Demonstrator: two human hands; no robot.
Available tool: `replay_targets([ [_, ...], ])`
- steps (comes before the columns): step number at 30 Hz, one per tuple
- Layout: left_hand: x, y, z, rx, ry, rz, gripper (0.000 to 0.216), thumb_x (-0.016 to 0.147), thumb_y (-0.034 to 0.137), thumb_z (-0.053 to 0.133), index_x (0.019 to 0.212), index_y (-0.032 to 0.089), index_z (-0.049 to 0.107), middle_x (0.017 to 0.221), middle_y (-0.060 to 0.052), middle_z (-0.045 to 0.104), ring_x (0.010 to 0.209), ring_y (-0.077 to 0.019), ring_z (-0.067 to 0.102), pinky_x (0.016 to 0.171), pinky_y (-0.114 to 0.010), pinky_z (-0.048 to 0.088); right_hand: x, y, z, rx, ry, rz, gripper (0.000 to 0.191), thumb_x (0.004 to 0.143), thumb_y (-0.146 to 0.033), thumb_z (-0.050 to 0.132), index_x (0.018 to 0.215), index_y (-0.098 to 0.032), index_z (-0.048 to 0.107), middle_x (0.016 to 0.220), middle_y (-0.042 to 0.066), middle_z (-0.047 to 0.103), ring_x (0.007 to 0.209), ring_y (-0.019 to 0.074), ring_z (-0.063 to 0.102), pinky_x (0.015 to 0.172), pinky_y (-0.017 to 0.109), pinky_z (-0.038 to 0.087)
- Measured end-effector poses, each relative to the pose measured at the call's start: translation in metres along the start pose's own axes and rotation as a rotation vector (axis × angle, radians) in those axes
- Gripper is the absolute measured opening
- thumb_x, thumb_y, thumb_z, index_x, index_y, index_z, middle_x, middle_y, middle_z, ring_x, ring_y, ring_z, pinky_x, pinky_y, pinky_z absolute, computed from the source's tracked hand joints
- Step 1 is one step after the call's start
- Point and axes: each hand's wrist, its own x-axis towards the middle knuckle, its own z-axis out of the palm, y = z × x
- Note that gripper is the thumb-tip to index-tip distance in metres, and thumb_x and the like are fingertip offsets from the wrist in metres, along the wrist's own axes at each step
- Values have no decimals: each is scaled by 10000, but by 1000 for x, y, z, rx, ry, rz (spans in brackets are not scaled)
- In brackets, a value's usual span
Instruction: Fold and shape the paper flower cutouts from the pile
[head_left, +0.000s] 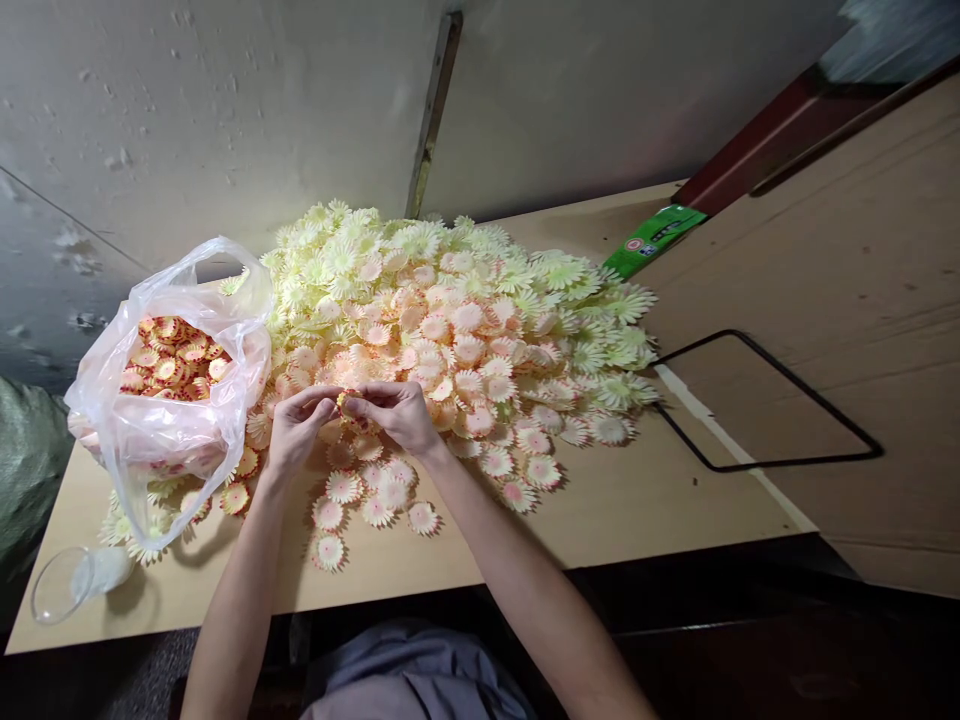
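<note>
My left hand (297,422) and my right hand (396,410) meet over the table, fingers pinched together on one small yellow and red flower piece (347,404). Right behind them lies a big heap of pale yellow and pink fabric flowers (457,320). Several loose pink-centred flowers (379,500) lie on the wooden table (637,500) just below my hands. To the left of my left hand stands an open clear plastic bag (176,420) filled with orange and yellow flower pieces (171,358).
A clear plastic cup (71,585) lies on its side at the table's near left corner. A green packet (654,238) lies at the back right. A black wire frame (765,400) spans the table's right edge and an adjoining wooden panel. A grey wall rises behind.
</note>
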Motion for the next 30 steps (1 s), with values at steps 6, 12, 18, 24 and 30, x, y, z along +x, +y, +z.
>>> replay_targets([
  [6, 1, 6, 3, 125, -71, 106, 340, 730, 337, 771, 1040, 201, 751, 1083, -102, 701, 1000, -213, 645, 852, -297, 516, 2, -3, 1, 103, 45, 80, 359, 552, -373, 871, 785, -169, 688, 659, -1, 709, 517, 125, 627, 512, 260, 554],
  [12, 0, 3, 3, 91, 6, 64, 373, 638, 300, 837, 989, 196, 768, 993, -90, 745, 897, -227, 685, 835, -349, 545, 5, 4, 0, 33, 44, 76, 368, 556, -425, 857, 734, -180, 647, 670, 9, 708, 581, 150, 671, 576, 274, 603],
  [18, -2, 3, 4, 98, 35, 120, 328, 632, 291, 839, 938, 187, 778, 927, -89, 751, 845, -215, 679, 792, -345, 559, 5, 12, 1, 8, 51, 27, 309, 605, -406, 834, 774, -181, 707, 722, 29, 735, 622, 162, 686, 633, 300, 615],
  [24, -3, 0, 4, 196, 37, 191, 302, 703, 297, 791, 984, 191, 770, 988, -99, 743, 905, -221, 679, 813, -321, 551, 3, 12, 2, 9, 74, 26, 288, 626, -404, 823, 779, -182, 722, 746, 37, 747, 659, 191, 712, 684, 344, 636],
  [30, -4, -8, 2, 281, 170, 224, 278, 678, 303, 804, 927, 183, 780, 962, -88, 760, 828, -229, 709, 775, -353, 582, 1, 13, 3, -53, 82, -20, 247, 674, -369, 797, 824, -186, 726, 801, 45, 754, 735, 192, 725, 755, 349, 627],
])
